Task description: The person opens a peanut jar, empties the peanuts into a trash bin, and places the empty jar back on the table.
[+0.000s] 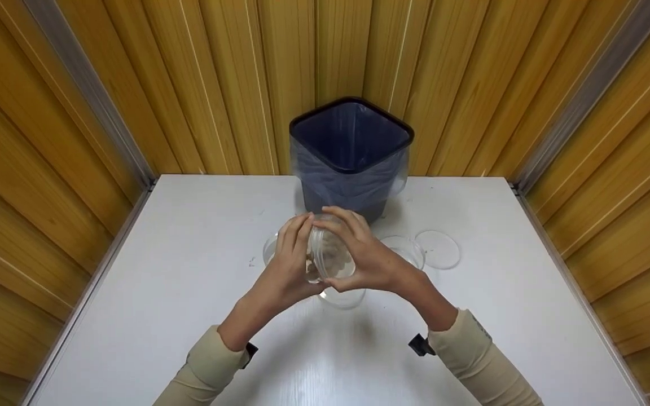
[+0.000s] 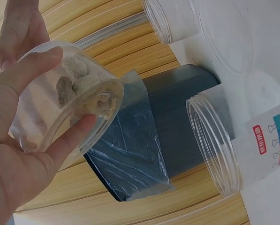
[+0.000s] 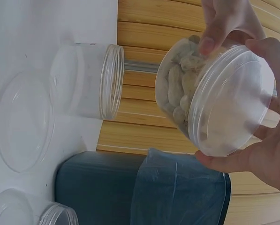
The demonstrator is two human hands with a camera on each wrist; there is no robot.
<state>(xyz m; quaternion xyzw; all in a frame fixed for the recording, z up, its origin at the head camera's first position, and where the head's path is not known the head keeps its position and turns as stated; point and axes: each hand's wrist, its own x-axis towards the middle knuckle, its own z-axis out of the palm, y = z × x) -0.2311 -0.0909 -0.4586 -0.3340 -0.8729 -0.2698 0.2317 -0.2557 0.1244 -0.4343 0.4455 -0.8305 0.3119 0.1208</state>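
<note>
A clear plastic jar (image 3: 175, 86) with pale peanut-like pieces (image 3: 179, 89) inside is held up between both hands, tilted on its side. My left hand (image 1: 285, 265) grips the jar's body, thumb and fingers spread around it near the base. My right hand (image 1: 373, 256) holds the clear screw lid (image 3: 233, 103) by its rim, and that lid sits on the jar's mouth. In the left wrist view, the pieces (image 2: 83, 79) show through the wall, some pale and some darker.
Beyond the hands stands a dark bin (image 1: 353, 192) lined with a translucent bag. Another clear jar (image 2: 215, 140) with a printed label stands uncapped on the white table (image 1: 201, 225). One more jar (image 2: 170, 21) is at the right. Loose clear lids (image 1: 438, 249) lie nearby, one below the hands (image 1: 343, 299).
</note>
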